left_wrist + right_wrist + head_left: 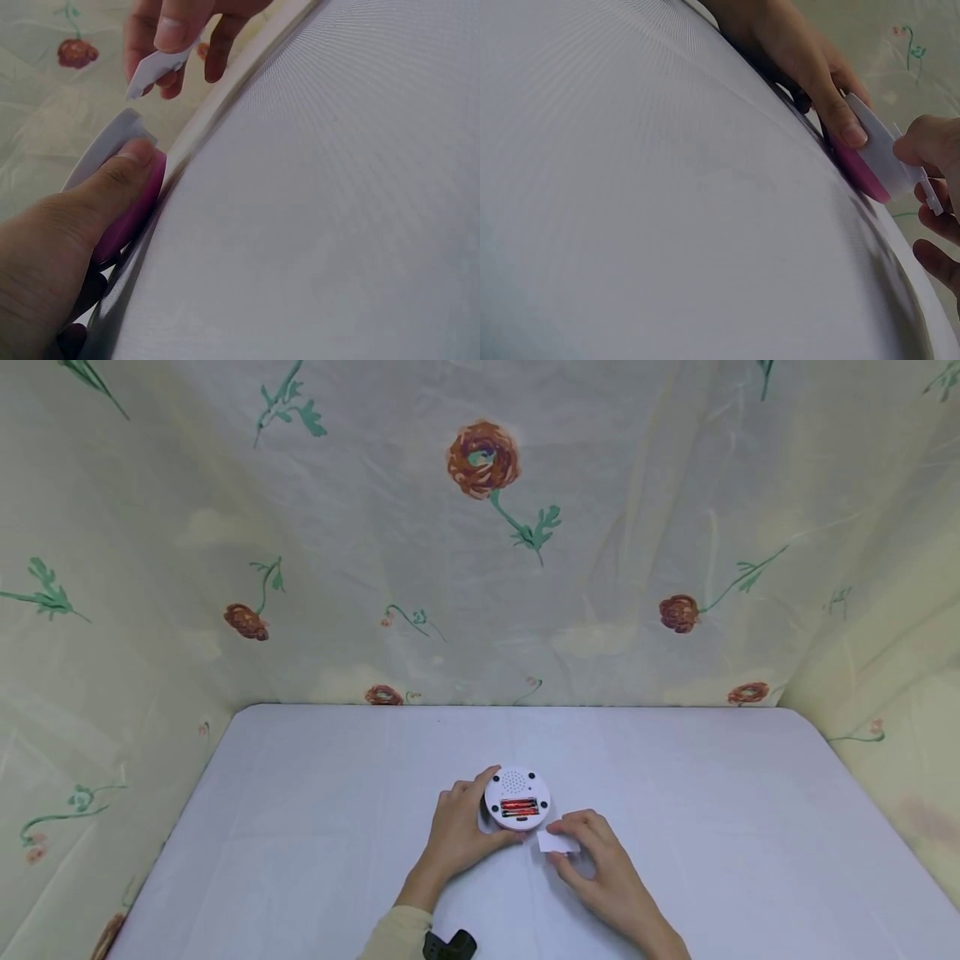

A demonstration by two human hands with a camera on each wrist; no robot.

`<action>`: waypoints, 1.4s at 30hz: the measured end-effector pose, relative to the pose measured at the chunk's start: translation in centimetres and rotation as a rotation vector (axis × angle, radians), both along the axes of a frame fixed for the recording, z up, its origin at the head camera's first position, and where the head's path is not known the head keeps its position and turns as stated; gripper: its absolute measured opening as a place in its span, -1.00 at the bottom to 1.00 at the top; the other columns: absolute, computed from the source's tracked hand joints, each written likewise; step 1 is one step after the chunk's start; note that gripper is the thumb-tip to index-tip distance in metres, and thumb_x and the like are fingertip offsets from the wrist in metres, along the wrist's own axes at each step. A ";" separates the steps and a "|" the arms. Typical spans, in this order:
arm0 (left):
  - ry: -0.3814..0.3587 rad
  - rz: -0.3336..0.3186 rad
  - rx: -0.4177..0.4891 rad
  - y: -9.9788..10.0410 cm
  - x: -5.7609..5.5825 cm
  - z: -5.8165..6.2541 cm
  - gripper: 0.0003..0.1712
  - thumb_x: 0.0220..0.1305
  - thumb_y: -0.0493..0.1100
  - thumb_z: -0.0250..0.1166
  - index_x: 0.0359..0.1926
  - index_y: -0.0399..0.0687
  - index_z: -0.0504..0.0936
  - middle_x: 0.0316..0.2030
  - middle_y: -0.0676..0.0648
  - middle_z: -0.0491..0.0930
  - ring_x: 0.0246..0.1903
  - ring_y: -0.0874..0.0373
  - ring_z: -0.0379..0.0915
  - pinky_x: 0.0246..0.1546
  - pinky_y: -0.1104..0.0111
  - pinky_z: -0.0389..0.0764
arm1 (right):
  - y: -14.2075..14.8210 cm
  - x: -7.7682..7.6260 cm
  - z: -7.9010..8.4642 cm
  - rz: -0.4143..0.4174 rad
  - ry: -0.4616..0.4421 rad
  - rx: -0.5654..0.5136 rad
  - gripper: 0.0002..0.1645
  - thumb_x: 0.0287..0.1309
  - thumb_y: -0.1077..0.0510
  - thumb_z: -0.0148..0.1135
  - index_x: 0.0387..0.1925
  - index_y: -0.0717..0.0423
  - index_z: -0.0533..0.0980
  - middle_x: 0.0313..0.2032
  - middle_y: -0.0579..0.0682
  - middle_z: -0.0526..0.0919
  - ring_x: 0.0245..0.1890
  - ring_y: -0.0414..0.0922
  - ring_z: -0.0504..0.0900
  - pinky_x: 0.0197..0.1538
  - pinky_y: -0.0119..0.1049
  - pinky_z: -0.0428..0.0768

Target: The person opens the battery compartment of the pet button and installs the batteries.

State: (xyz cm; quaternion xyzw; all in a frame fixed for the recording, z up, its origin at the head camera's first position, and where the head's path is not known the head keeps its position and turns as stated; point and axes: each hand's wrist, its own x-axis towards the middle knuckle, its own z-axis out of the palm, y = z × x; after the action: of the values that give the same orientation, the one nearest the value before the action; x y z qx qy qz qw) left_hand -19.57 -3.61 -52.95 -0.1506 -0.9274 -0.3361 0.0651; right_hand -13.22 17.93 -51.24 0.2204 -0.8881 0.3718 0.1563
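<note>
A round white device [513,783] lies underside up on the table, showing a speaker grille, dark feet and an uncovered battery compartment. Red-and-black batteries [519,808] sit side by side inside it. My left hand [459,828] grips the device's left side, the thumb along its near edge. Both wrist views show a pink band [860,171] on the device below the white part. Just to the right, my right hand [606,868] pinches a small white battery cover [553,842] between thumb and fingers. The cover is tilted and apart from the compartment.
The white-covered table [300,793] extends to both sides of the hands. Behind it and at the sides hangs a floral curtain [600,527]. A black band [450,945] is near the left sleeve [397,933] at the bottom of the head view.
</note>
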 end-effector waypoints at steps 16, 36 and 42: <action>0.023 -0.003 -0.002 0.0 0.2 0.2 0.13 -0.28 0.41 0.44 0.36 0.21 0.25 0.05 -0.02 0.56 0.01 0.10 0.43 -0.02 0.22 0.35 | -1.3 -1.2 0.8 -0.016 0.051 0.004 -0.55 -0.05 0.18 0.44 -0.04 -0.06 0.58 -0.03 -0.19 0.52 0.04 -0.23 0.35 0.09 -0.52 0.27; 0.003 0.015 -0.030 0.0 0.2 0.1 0.08 -0.21 0.36 0.45 0.36 0.24 0.24 0.07 -0.01 0.54 0.00 0.08 0.41 -0.06 0.19 0.38 | -2.3 -2.2 0.9 0.045 0.047 -0.023 -0.71 -0.03 0.16 0.42 -0.20 -0.13 0.60 -0.05 -0.12 0.61 0.01 -0.19 0.34 0.12 -0.43 0.23; 0.010 0.014 -0.022 0.0 0.0 -0.1 0.11 -0.24 0.42 0.42 0.36 0.24 0.24 0.04 -0.03 0.55 0.00 0.09 0.41 -0.06 0.21 0.36 | -2.7 -2.6 0.8 0.058 0.094 -0.025 -0.76 -0.02 0.18 0.41 -0.25 -0.11 0.61 -0.08 -0.13 0.64 -0.04 -0.18 0.36 0.08 -0.38 0.25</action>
State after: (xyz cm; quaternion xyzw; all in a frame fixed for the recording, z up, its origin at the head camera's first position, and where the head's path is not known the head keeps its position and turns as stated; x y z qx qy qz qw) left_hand -19.53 -3.65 -53.01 -0.1465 -0.9317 -0.3247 0.0705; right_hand -15.83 15.28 -50.39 0.2615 -0.8683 0.3763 0.1896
